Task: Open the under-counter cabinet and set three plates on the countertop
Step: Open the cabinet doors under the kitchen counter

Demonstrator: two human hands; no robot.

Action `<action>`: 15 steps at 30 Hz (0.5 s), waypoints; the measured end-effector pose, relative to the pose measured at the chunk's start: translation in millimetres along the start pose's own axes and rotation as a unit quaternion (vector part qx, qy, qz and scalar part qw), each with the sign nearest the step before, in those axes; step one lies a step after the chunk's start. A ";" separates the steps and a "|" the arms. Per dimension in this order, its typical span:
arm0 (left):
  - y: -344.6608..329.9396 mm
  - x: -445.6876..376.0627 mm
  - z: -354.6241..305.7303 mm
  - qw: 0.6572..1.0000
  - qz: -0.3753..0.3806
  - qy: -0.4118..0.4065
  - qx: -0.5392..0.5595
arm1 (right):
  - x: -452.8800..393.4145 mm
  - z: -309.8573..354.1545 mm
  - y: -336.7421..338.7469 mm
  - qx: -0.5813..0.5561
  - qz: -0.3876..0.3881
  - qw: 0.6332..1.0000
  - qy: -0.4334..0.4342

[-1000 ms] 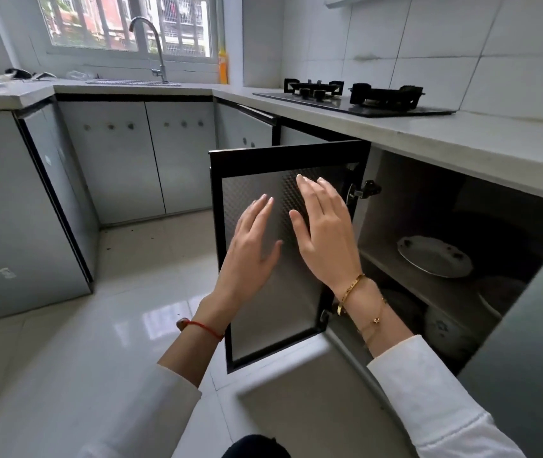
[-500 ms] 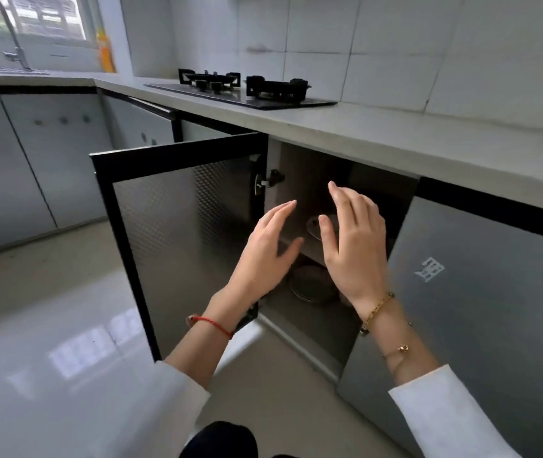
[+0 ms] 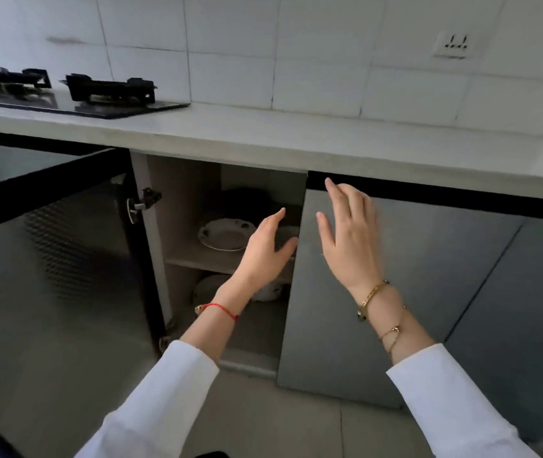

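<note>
Head view: over the last second the view has swung right along the counter, so the open cabinet (image 3: pixel 230 259) now sits straight ahead instead of off to the right. The left door (image 3: pixel 49 259) stands swung out wide on the left, its hinge (image 3: pixel 143 201) showing at the frame. Both hands, which were spread near that door a second ago, have moved across to the opening. That suggests the opening step is done and the reach for plates is about to start.

The left hand (image 3: pixel 265 252) is open, fingers together and thumb apart, holding nothing, just in front of the shelf (image 3: pixel 194 256). The right hand (image 3: pixel 349 242) is open and spread, empty, in front of the upper left corner of the shut right door (image 3: pixel 395 292); I cannot tell whether it touches it.

A plate (image 3: pixel 222 234) lies on the shelf, just left of the left hand. More white dishes (image 3: pixel 210 285) sit below the shelf, partly hidden by the wrist.

The opening is narrow: cabinet frame on the left, the right door's edge on the right, the countertop (image 3: pixel 329 140) overhanging above. A plate should come out towards the near side before rising past that lip. The countertop right of the stove (image 3: pixel 75 94) is bare.
</note>
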State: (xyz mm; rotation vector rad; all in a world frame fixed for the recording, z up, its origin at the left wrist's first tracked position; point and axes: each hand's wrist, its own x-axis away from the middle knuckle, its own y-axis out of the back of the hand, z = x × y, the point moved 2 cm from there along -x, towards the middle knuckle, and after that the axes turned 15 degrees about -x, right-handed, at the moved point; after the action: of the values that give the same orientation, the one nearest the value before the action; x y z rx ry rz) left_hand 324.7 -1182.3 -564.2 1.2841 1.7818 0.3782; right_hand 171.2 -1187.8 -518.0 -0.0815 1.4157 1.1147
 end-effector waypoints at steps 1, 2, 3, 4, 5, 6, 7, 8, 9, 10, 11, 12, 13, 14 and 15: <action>-5.4 -4.6 -0.7 1.000 0.011 -0.001 0.015 | -1.3 -1.3 2.0 0.016 -0.002 1.000 -0.004; -10.3 -9.0 -1.9 0.999 0.021 -0.002 0.027 | -3.2 -2.2 3.8 0.030 -0.002 1.000 -0.008; -14.4 -13.4 -2.9 0.999 0.028 -0.004 0.034 | -5.1 -2.8 5.1 0.044 0.000 0.999 -0.013; -17.9 -17.2 -4.5 0.999 0.035 -0.005 0.040 | -6.3 -2.5 6.0 0.058 0.004 0.998 -0.018; -20.2 -21.0 -6.7 0.998 0.041 -0.005 0.046 | -7.7 -1.6 6.3 0.070 0.011 0.997 -0.024; -22.1 -24.7 -9.2 0.997 0.048 -0.004 0.054 | -8.9 -0.6 6.3 0.078 0.019 0.996 -0.029; -23.6 -28.3 -11.6 0.996 0.055 -0.001 0.065 | -10.1 0.5 5.7 0.083 0.029 0.996 -0.033; -25.1 -31.7 -13.8 0.995 0.062 0.002 0.074 | -11.2 1.6 4.7 0.088 0.039 0.995 -0.036; -26.8 -34.5 -15.5 0.994 0.068 0.006 0.080 | -11.7 2.6 2.9 0.094 0.048 0.994 -0.038; -28.4 -37.1 -16.2 0.994 0.073 0.011 0.085 | -12.6 3.4 0.7 0.099 0.055 0.993 -0.039; -30.0 -39.0 -16.3 0.993 0.078 0.015 0.087 | -13.1 4.2 -1.1 0.103 0.059 0.992 -0.040; -30.7 -40.4 -15.9 0.992 0.083 0.018 0.089 | -13.5 5.6 -2.9 0.104 0.063 0.992 -0.042; -30.7 -42.1 -15.1 0.992 0.087 0.018 0.089 | -14.3 7.3 -4.9 0.105 0.066 0.991 -0.043; -30.3 -43.6 -14.0 0.992 0.090 0.016 0.088 | -14.9 9.1 -7.3 0.108 0.068 0.991 -0.042; -29.4 -44.8 -12.2 0.992 0.092 0.014 0.086 | -15.8 10.6 -10.0 0.110 0.070 0.991 -0.043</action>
State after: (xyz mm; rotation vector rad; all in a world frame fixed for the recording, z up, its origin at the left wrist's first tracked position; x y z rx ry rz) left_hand 300.6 -1231.0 -555.8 1.5775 1.7544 0.3516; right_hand 189.0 -1195.1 -508.3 0.2236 1.4747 1.0567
